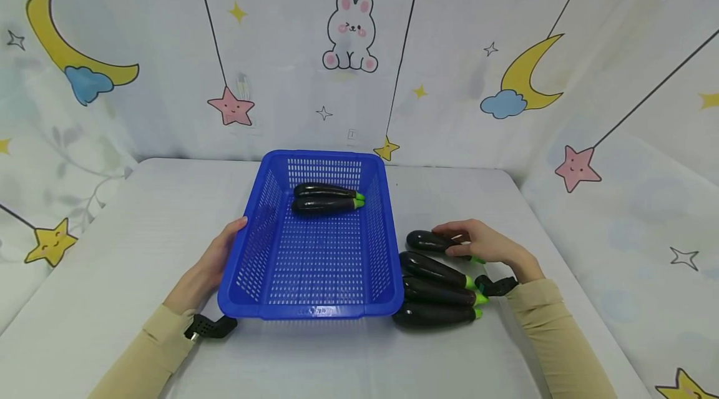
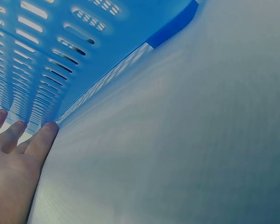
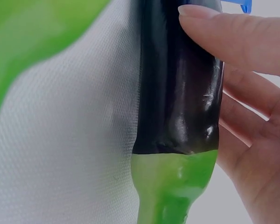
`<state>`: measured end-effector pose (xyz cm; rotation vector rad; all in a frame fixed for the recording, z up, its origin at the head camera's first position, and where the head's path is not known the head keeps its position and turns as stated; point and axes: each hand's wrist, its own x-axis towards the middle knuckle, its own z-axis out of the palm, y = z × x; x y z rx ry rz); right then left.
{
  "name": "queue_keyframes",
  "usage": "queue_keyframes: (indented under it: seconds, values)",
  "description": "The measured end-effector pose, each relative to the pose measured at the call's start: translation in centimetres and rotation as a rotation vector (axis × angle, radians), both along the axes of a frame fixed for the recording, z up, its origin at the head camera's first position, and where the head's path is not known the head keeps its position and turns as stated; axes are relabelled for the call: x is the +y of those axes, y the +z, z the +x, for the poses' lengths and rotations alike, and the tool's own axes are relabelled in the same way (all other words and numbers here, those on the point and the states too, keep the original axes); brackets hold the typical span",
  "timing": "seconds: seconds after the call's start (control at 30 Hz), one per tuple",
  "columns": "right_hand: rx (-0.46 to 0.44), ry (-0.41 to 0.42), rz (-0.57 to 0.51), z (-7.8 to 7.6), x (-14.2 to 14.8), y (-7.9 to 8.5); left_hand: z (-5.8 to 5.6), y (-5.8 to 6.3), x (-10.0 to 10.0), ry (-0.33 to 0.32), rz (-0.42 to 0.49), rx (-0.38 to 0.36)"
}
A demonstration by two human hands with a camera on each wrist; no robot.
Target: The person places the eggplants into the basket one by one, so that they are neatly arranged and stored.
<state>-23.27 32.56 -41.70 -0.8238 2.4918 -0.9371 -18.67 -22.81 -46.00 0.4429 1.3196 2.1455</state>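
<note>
A blue plastic basket (image 1: 317,255) stands on the table with two eggplants (image 1: 322,204) lying side by side near its far end. My left hand (image 1: 218,258) is at the basket's left side, its fingers reaching up against the slotted wall (image 2: 60,70) in the left wrist view. To the right of the basket, my right hand (image 1: 485,241) holds the farthest eggplant (image 1: 424,240) around its stem half. In the right wrist view the thumb (image 3: 205,18) lies across the dark skin above the green cap (image 3: 172,177), with the other fingers behind.
Three more eggplants (image 1: 438,291) lie in a row beside the basket's right wall, green ends toward the right arm. A white cloth (image 1: 140,230) covers the table. Behind and beside it hangs a curtain (image 1: 303,87) printed with moons, stars and a rabbit.
</note>
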Motion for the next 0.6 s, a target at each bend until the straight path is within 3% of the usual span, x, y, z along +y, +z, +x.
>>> queue_keyframes:
  seconds: [0.6]
  values:
    - [0.049, -0.001, -0.004, 0.24, -0.09, 0.47, -0.07, -0.11, -0.07, -0.01, 0.005, -0.007]
